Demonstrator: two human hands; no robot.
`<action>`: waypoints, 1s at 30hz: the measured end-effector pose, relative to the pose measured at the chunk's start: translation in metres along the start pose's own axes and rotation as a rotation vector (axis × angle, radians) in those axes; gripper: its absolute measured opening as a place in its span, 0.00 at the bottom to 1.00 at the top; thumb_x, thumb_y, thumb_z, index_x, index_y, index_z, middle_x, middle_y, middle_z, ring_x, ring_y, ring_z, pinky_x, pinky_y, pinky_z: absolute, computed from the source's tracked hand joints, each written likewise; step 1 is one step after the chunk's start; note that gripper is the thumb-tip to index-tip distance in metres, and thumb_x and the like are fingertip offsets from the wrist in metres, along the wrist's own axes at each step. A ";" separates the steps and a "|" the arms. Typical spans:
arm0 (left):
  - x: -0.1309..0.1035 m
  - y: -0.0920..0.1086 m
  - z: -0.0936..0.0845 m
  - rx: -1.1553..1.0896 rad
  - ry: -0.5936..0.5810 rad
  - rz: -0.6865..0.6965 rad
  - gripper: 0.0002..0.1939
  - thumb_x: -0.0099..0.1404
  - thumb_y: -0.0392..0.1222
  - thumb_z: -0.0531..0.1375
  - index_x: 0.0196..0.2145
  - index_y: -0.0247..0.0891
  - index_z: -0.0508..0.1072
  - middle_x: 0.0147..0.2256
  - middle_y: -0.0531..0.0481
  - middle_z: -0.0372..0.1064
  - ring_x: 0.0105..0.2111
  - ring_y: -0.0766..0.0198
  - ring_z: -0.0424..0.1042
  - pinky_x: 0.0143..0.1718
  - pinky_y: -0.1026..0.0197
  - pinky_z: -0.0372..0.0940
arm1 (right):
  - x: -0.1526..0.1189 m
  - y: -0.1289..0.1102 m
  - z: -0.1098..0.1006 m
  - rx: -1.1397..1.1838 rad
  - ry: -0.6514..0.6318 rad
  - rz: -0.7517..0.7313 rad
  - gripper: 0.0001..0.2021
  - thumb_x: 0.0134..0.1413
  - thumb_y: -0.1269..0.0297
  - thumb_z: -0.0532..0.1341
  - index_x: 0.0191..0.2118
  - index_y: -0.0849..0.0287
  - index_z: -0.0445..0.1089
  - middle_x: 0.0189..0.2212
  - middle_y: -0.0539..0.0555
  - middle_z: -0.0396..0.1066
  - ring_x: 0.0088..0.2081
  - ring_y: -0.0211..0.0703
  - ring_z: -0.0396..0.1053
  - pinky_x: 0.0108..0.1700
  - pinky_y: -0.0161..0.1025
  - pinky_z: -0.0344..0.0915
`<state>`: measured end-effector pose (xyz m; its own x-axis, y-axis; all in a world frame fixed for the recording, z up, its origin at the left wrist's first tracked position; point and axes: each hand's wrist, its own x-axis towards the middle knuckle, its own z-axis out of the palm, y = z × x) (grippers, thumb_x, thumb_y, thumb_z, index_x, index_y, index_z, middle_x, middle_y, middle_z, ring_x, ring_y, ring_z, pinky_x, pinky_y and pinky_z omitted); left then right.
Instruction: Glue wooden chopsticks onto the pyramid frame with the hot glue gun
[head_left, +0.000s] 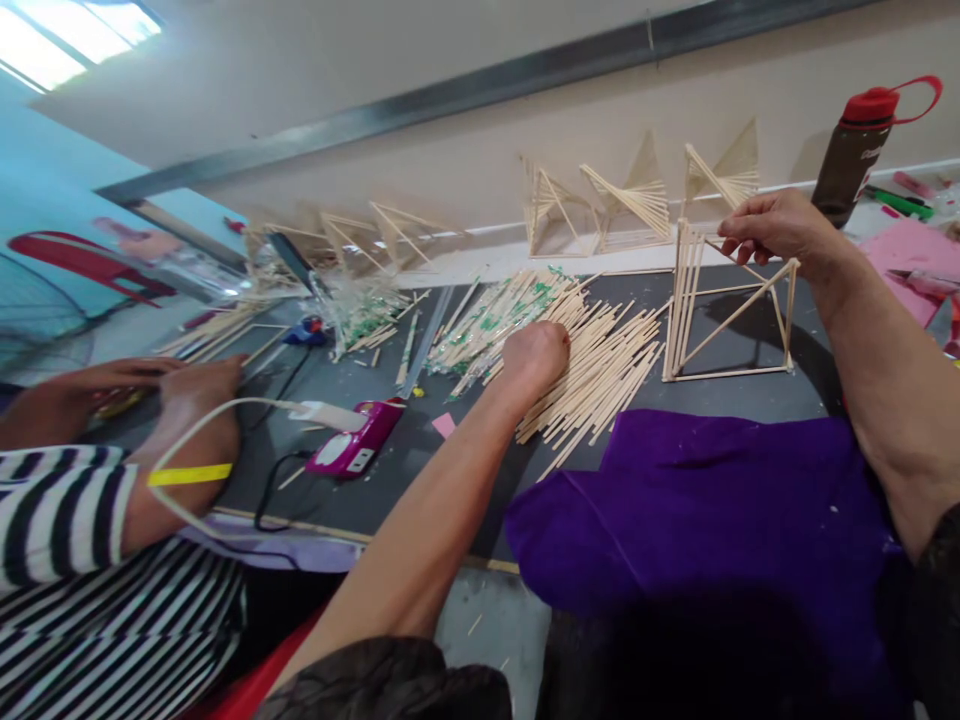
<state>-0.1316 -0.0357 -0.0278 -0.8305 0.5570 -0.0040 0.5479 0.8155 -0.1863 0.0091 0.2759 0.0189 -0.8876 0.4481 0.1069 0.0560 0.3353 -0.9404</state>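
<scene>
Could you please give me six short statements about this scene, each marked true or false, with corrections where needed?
1. The left hand is at the loose sticks. True.
2. The bottle cap is blue. False: the bottle cap is red.
3. A purple cloth lies on the near side of the stick frame. True.
4. The power strip is green. False: the power strip is magenta.
5. The right hand rests on the purple cloth. False: the right hand is at the top of the stick frame.
6. A co-worker's striped sleeve shows at the picture's left edge. True.
</scene>
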 end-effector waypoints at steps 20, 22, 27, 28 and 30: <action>-0.022 -0.020 0.009 -0.223 0.132 0.113 0.18 0.68 0.40 0.52 0.45 0.38 0.81 0.46 0.41 0.77 0.47 0.51 0.74 0.49 0.54 0.66 | -0.001 -0.002 0.000 -0.002 0.002 0.076 0.05 0.57 0.69 0.68 0.34 0.61 0.71 0.24 0.54 0.73 0.25 0.34 0.66 0.27 0.32 0.61; -0.016 -0.021 0.007 -0.170 0.072 0.089 0.18 0.67 0.42 0.52 0.43 0.39 0.82 0.46 0.40 0.76 0.46 0.49 0.74 0.46 0.52 0.67 | -0.002 -0.002 0.000 0.008 0.006 0.080 0.05 0.57 0.70 0.68 0.34 0.61 0.71 0.24 0.53 0.73 0.26 0.34 0.66 0.28 0.32 0.62; -0.001 -0.016 0.007 -0.116 0.048 0.018 0.19 0.68 0.45 0.52 0.44 0.39 0.81 0.48 0.36 0.75 0.46 0.46 0.74 0.42 0.51 0.66 | -0.002 -0.002 -0.001 0.022 0.018 0.072 0.05 0.56 0.70 0.69 0.34 0.60 0.72 0.24 0.54 0.74 0.26 0.34 0.66 0.28 0.32 0.62; 0.003 -0.015 0.007 -0.114 0.041 -0.001 0.19 0.68 0.45 0.52 0.43 0.38 0.81 0.47 0.35 0.75 0.45 0.46 0.74 0.42 0.51 0.66 | -0.002 -0.001 -0.001 0.015 0.018 0.066 0.05 0.55 0.70 0.69 0.33 0.60 0.72 0.25 0.54 0.74 0.26 0.34 0.66 0.27 0.32 0.62; 0.011 -0.017 0.006 -0.108 0.013 -0.046 0.18 0.66 0.45 0.53 0.41 0.37 0.81 0.44 0.35 0.77 0.44 0.46 0.74 0.41 0.52 0.66 | 0.000 0.001 -0.002 -0.002 0.017 0.052 0.04 0.56 0.70 0.68 0.31 0.61 0.73 0.26 0.56 0.74 0.25 0.35 0.66 0.24 0.33 0.60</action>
<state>-0.1502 -0.0443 -0.0303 -0.8541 0.5199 0.0154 0.5173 0.8522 -0.0789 0.0102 0.2774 0.0185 -0.8755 0.4790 0.0635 0.1026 0.3127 -0.9443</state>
